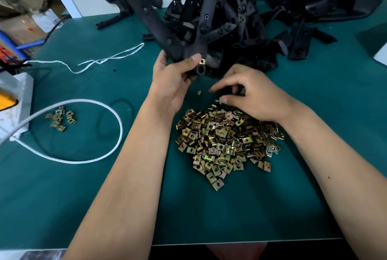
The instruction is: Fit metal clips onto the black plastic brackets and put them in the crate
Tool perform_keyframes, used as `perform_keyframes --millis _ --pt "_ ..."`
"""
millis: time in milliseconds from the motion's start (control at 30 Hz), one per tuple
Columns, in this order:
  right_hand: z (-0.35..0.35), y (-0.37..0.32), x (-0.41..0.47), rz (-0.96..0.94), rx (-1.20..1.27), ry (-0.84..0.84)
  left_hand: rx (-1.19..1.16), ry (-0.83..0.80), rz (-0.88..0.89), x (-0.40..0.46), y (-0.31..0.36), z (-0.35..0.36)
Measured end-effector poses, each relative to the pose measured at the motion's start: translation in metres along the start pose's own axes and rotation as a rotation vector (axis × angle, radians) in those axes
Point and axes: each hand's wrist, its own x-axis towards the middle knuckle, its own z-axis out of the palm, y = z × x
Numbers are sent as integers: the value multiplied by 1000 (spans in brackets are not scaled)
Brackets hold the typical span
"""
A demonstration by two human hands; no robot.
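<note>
A black plastic bracket [184,50] is gripped in the left hand [173,79], lifted clear of the bracket pile [240,19], its end turned toward the other hand, presumably for fitting; one metal clip [202,62] is already seated beside the thumb. The right hand [249,96] is held over the clip heap [226,142], its fingers [217,89] loosely curled; whether a clip is pinched cannot be told. Bare green bench [230,218] is left near the front edge. No crate is seen.

Your left hand [173,79] is raised, palm inward, fingers and thumb curled closed. Your right hand [253,94] hovers palm-down, fingers loosely bent.
</note>
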Motion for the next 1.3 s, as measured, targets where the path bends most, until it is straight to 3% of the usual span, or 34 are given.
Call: perform_keyframes --millis 100,267,467,567,667,833,1300 --pt "-5 -4 -1 -6 -38 -99 -85 65 -34 3 2 -7" --pt "-6 -5 -2 28 -81 -55 -152 94 -69 5 2 -12" --pt "-7 -4 -6 27 -109 -2 -202 -8 -93 4 -3 -5" --pt "-9 -2 -9 55 72 132 -163 -64 -126 1 -9 3" --pt "-11 -2 -10 116 431 278 -124 -87 -168 -2 -12 8" --pt "-6 -9 -12 103 856 340 -60 -164 -191 -4 -18 12" --pt "-5 -8 -12 99 867 423 -8 -201 -195 -2 -22 9"
